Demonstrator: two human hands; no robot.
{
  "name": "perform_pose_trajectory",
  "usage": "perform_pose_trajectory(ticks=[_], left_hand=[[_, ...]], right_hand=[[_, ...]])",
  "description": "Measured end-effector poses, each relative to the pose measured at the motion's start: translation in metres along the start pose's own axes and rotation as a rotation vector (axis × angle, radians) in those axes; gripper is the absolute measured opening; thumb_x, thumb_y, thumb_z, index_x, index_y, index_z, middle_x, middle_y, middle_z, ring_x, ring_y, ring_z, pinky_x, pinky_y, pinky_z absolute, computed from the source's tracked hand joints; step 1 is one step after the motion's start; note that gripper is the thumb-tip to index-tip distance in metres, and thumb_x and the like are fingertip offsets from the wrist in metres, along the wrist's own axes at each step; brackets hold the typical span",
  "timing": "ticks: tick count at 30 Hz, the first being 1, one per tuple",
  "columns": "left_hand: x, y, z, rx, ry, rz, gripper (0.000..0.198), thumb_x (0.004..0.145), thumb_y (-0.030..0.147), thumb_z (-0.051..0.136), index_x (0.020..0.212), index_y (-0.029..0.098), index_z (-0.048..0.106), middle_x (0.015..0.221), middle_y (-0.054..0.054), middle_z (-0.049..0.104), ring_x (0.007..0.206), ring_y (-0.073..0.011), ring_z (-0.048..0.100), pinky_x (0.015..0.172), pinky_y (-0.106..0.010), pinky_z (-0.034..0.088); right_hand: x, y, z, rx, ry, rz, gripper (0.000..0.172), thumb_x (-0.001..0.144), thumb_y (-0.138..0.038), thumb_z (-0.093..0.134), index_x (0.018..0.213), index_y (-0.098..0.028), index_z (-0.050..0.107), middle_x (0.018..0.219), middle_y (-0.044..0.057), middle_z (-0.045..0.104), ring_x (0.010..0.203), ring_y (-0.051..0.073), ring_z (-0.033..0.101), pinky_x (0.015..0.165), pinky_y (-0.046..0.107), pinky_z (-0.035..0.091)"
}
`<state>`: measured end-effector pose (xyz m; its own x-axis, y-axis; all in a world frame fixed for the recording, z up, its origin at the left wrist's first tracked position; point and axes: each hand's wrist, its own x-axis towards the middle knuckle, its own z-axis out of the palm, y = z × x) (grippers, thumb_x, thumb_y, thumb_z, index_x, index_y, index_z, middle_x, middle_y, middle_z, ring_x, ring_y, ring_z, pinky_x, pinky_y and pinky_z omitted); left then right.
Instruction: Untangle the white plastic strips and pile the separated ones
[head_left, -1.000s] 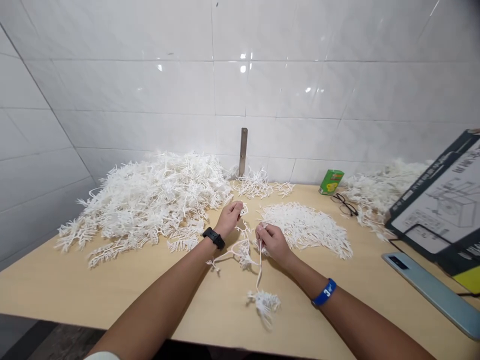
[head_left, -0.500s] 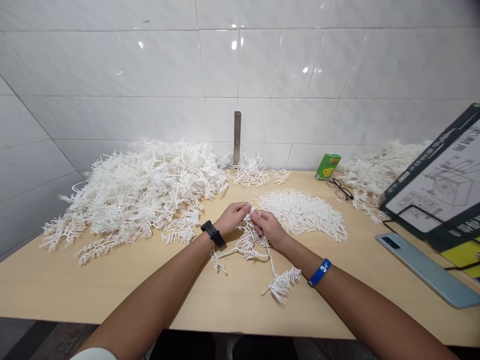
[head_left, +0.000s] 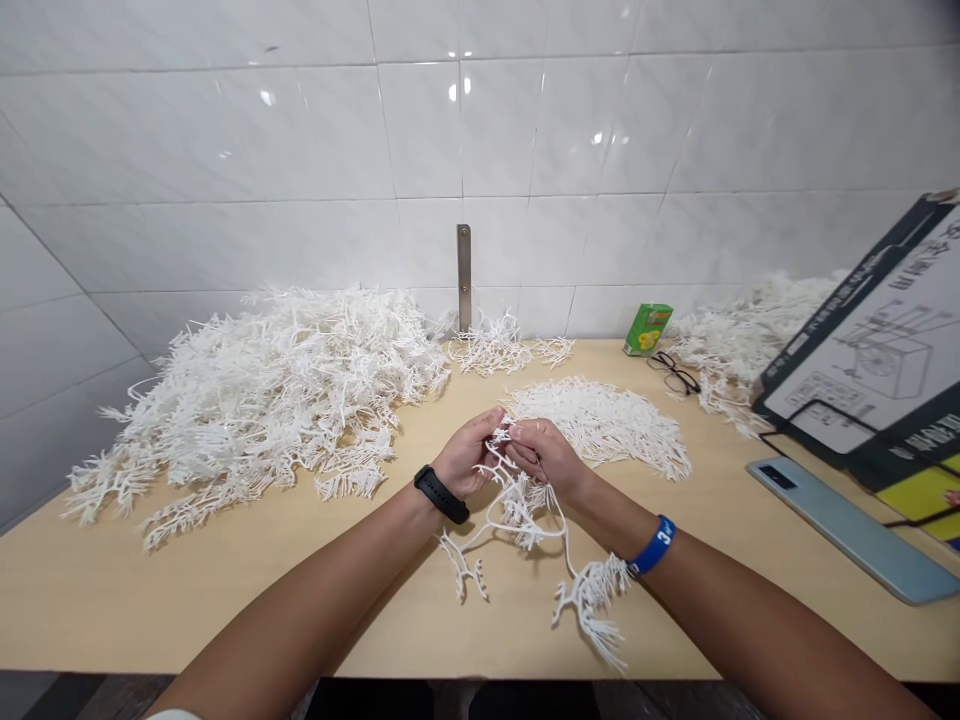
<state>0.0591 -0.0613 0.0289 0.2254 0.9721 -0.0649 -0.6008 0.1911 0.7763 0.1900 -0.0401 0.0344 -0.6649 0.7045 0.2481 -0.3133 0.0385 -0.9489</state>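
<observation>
Between left hand and right hand, white plastic sprue, seemingly pinched

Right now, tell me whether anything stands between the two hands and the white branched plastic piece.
Nothing visible. The left hand and right hand both pinch the white branched piece at its top; its branches trail onto the table.

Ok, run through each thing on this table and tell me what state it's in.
left hand, pinching the white branched strand at its top.
right hand, pinching the same strand, beside the left.
white branched strand, lifted at the top, ends trailing on the table.
big white pile, loose heap.
phone, flat, screen down.
glasses, lying by the carton.
green carton, standing upright.
</observation>
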Motion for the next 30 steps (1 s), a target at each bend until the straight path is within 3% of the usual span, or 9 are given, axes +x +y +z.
perform_pose_trajectory(ticks=[7,11,15,17,22,30], left_hand=[[-0.013,0.007,0.018,-0.130,-0.026,-0.047,0.030,0.083,0.031,0.067,0.064,0.014,0.051,0.050,0.003,0.046,0.045,-0.0093,0.049,0.051,-0.023,0.045],[-0.016,0.011,0.023,-0.203,0.011,-0.064,0.032,0.089,0.026,0.058,0.061,0.014,0.050,0.051,0.003,0.043,0.044,-0.0068,0.042,0.048,-0.020,0.040],[-0.015,0.020,0.027,-0.409,-0.043,0.044,0.032,0.090,0.008,0.046,0.060,0.015,0.040,0.055,0.003,0.035,0.048,-0.0054,0.038,0.048,-0.016,0.035],[-0.012,0.023,0.026,-0.439,-0.073,0.101,0.031,0.090,0.008,0.044,0.061,0.016,0.038,0.057,0.004,0.032,0.050,-0.0057,0.036,0.048,-0.016,0.034],[-0.002,0.021,0.010,-0.183,0.009,0.174,0.033,0.091,0.028,0.054,0.063,0.017,0.040,0.061,0.003,0.037,0.053,-0.0077,0.034,0.052,-0.019,0.036],[0.006,0.028,-0.019,0.539,0.056,0.327,0.039,0.081,0.051,0.062,0.068,0.015,0.056,0.069,-0.001,0.053,0.064,-0.0104,0.046,0.064,-0.025,0.039]], right_hand=[[-0.004,-0.004,-0.001,0.105,-0.061,-0.020,0.050,0.084,-0.041,0.057,0.042,-0.022,0.036,0.027,-0.006,0.032,0.029,0.006,0.024,0.041,0.026,0.025],[-0.005,-0.006,0.000,0.183,-0.064,-0.018,0.049,0.086,-0.036,0.055,0.043,-0.021,0.037,0.029,-0.006,0.031,0.029,0.008,0.027,0.041,0.026,0.024],[-0.004,-0.018,0.001,0.326,0.001,-0.068,0.049,0.085,-0.035,0.054,0.044,-0.022,0.030,0.030,-0.007,0.024,0.030,0.008,0.020,0.040,0.026,0.022],[-0.001,-0.020,-0.002,0.357,0.069,-0.081,0.049,0.085,-0.035,0.053,0.045,-0.023,0.028,0.030,-0.007,0.023,0.032,0.008,0.019,0.041,0.027,0.022],[0.006,0.000,-0.012,0.158,0.173,-0.078,0.043,0.084,-0.038,0.057,0.047,-0.022,0.041,0.032,-0.006,0.031,0.037,0.010,0.026,0.049,0.029,0.029],[0.005,0.023,-0.023,-0.075,0.261,-0.063,0.042,0.084,-0.044,0.057,0.052,-0.020,0.048,0.041,-0.004,0.039,0.043,0.010,0.032,0.049,0.028,0.023]])
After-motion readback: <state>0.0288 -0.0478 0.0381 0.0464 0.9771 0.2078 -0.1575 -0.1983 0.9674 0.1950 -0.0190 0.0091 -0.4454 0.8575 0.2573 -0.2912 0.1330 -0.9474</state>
